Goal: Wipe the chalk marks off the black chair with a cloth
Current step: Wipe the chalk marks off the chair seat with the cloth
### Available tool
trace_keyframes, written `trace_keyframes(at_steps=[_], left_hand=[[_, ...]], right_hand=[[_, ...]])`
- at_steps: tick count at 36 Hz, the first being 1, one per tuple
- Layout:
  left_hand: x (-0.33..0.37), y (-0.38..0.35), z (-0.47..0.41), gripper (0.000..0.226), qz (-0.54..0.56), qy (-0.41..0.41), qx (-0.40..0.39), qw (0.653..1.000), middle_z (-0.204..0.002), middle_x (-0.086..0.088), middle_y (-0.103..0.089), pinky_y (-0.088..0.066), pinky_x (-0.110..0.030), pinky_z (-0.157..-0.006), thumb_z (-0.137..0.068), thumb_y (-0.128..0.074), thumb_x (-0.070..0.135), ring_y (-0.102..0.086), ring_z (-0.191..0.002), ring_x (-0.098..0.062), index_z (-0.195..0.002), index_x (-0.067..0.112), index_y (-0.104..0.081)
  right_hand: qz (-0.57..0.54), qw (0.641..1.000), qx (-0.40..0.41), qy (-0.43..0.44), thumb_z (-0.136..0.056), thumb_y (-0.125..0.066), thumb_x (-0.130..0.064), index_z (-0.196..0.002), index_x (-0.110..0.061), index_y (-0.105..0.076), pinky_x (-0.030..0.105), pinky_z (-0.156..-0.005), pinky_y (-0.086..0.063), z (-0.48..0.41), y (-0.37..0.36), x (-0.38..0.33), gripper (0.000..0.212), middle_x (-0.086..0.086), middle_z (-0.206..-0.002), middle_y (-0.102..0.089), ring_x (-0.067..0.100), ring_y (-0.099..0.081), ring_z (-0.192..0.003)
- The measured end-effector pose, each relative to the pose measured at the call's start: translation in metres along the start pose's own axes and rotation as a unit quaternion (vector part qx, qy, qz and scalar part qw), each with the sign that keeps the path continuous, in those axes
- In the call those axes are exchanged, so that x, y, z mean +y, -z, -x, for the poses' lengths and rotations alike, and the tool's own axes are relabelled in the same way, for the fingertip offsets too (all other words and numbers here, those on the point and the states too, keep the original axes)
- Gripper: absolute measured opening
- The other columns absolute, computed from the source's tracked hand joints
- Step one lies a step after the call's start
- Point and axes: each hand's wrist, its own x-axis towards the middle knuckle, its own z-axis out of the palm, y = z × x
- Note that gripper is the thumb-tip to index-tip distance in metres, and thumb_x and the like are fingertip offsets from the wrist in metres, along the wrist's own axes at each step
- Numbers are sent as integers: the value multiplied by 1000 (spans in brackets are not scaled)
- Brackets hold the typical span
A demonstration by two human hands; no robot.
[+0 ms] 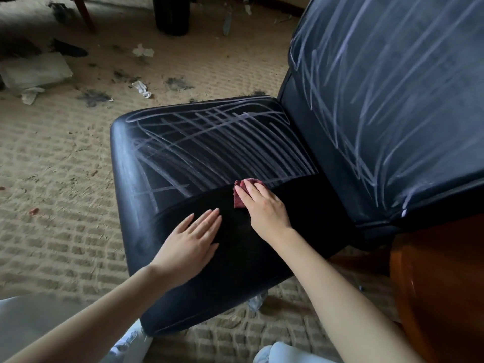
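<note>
The carpet [65, 166] lies under a black chair [309, 205], with paper scraps [142, 51] scattered farther off. The backrest [392, 100] is covered in chalk marks [222, 142], and so is the far half of the seat [235, 273]. The near half looks clean and dark. A wooden arm [432, 284] shows at the right.

The left hand [193, 239] rests flat on the cleaned part, fingers straight and together, its grip holding nothing. The right hand [264, 208] presses the red cloth [239, 200] onto the seat, right at the line where clean leather meets chalk. Its fingers lie fairly flat over the cloth, so the grip is a press rather than a clamp. The thumb cannot be seen.

The step in hand looks like working the wipe across the seat toward the backrest. To do it well, keep firm, even pressure and overlap each pass with the clean band so no faint streaks remain. Refold the cloth to a fresh face once it loads with dust, or it may smear. The left hand is best kept on cleaned leather, bracing the chair.
</note>
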Motion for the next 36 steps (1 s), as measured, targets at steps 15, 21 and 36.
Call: trace_keyframes(at_steps=[15,21,36], left_hand=[[15,-14,-26,64,-16,-7,22,1000,-146,-11,-44,-15,-37,-114,-102,-8,41,-40,-135,-23,-138,4,-46],[11,-15,-26,58,-7,-15,31,999,-147,-10,-41,-16,-35,-115,-102,-16,39,-39,-135,-21,-139,5,-44],[9,-14,-25,54,8,-25,44,999,-148,-8,-41,-18,-34,-115,-102,-18,35,-39,-135,-19,-139,6,-45]], right_hand=[[19,998,1,-59,-93,-46,-3,-151,-23,-25,36,-110,-31,0,3,62,65,1,-156,-25,22,-22,-143],[27,994,-6,-107,-92,-48,-2,-151,-23,-24,39,-106,-36,-1,5,86,67,-2,-156,-25,21,-21,-143],[39,967,-29,-252,-93,-43,-3,-152,-26,-19,38,-102,-39,-8,9,133,68,-2,-155,-24,22,-26,-138]])
